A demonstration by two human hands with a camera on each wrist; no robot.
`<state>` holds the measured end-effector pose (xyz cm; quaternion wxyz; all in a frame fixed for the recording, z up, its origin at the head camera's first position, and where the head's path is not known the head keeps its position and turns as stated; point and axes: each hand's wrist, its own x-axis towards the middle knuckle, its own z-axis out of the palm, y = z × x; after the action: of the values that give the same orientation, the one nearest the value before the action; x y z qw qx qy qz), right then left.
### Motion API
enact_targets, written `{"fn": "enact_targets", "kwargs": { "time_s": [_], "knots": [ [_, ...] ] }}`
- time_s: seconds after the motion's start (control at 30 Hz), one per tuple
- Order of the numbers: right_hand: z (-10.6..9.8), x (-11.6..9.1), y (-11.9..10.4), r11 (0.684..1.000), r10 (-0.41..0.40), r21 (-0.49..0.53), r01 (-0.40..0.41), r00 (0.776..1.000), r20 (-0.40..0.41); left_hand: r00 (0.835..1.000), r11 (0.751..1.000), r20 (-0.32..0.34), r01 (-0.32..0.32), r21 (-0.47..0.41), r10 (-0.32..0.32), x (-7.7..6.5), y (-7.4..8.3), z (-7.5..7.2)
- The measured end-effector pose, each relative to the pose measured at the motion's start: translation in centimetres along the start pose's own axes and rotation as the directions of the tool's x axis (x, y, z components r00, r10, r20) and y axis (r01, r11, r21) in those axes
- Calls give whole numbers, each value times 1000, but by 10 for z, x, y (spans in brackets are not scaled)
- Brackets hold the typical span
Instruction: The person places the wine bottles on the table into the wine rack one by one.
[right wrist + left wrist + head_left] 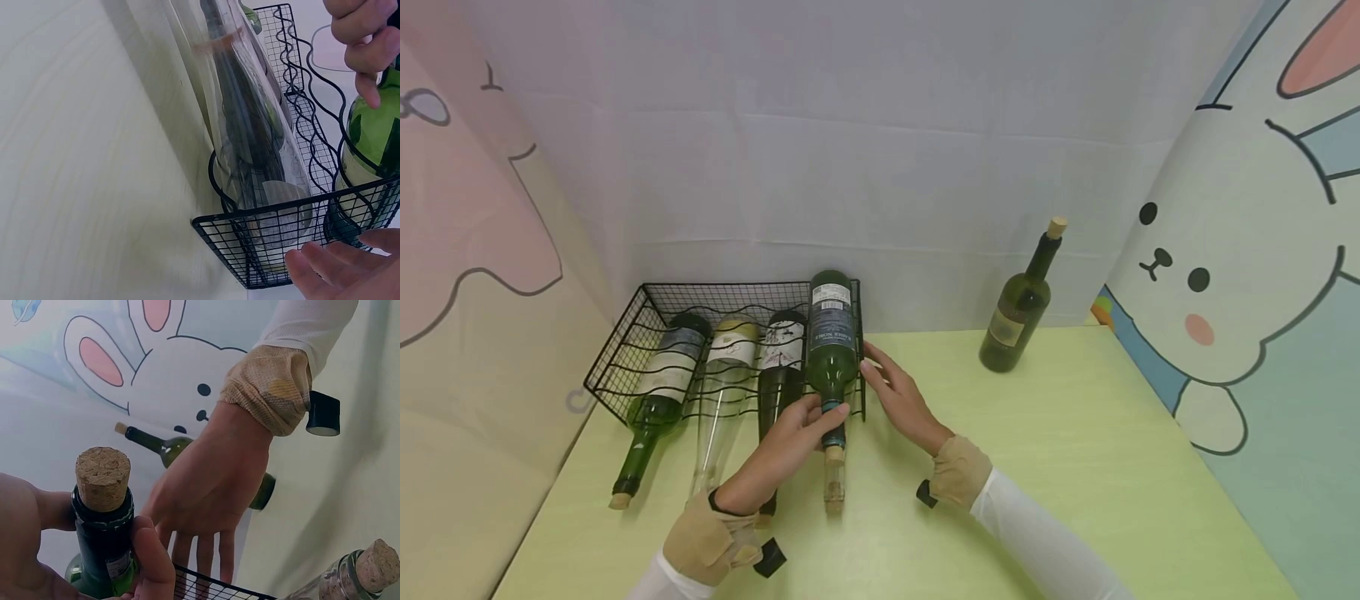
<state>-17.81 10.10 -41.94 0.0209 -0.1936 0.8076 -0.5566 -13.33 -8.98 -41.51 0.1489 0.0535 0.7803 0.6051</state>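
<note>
My left hand (786,446) grips the neck of a green wine bottle (832,358) with a dark blue label. The bottle lies at the right end of a black wire rack (730,285), base to the back, neck toward me. Its cork (103,478) sticks out past my thumb and fingers in the left wrist view. My right hand (902,404), fingers extended, is against the rack's right side; the right wrist view shows its fingertips (306,262) by the mesh. Below the green bottle lies a clear bottle (250,125), mostly hidden from above, its corked end showing.
Farther left in the rack lie a green bottle (655,400), a clear bottle (718,408) and a dark bottle (781,375), necks toward me. Another corked wine bottle (1018,308) stands upright at the table's back right. A white curtain (880,183) hangs behind.
</note>
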Motion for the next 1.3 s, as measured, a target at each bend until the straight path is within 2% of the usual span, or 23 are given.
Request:
{"fn": "enact_targets", "kwargs": {
  "time_s": [0.23,0.4,0.5,0.6,0.77,0.93,1.0,1.07,1.17,1.23,1.3],
  "knots": [
    [-1,0,-1,1000,19,16,-19,1000,1,1000,998,-2,17,69,-17,0,0,-2],
    [-3,-4,3,998,55,9,-55,998,-13,999,990,39,18,140,-24,-3,-2,-5],
    [-5,-5,21,998,58,16,-57,998,-40,998,984,50,21,174,-30,-5,-5,-7],
    [-11,-7,40,999,32,16,-30,996,-84,999,975,31,29,219,-36,-8,-6,-8],
    [-32,-19,55,1000,-18,-10,17,988,-155,1000,957,-16,11,288,-7,-18,-12,-15],
    [-68,-34,72,999,-22,37,33,965,-261,995,950,-89,-14,311,43,-30,-23,-28],
    [-87,-38,75,996,-24,70,50,943,-333,989,952,-128,-27,306,70,-35,-26,-35],
    [-107,-41,73,996,-31,65,66,902,-430,979,945,-171,-49,322,109,-40,-28,-43],
    [-135,-43,69,996,-60,13,84,808,-586,952,931,-254,-72,357,171,-47,-30,-54],
    [-152,-43,72,997,-79,-45,65,742,-666,926,923,-313,-84,375,211,-50,-31,-60],
    [-167,-39,82,995,-93,-94,37,695,-713,896,917,-370,-93,388,248,-51,-32,-64]
  ]
}}
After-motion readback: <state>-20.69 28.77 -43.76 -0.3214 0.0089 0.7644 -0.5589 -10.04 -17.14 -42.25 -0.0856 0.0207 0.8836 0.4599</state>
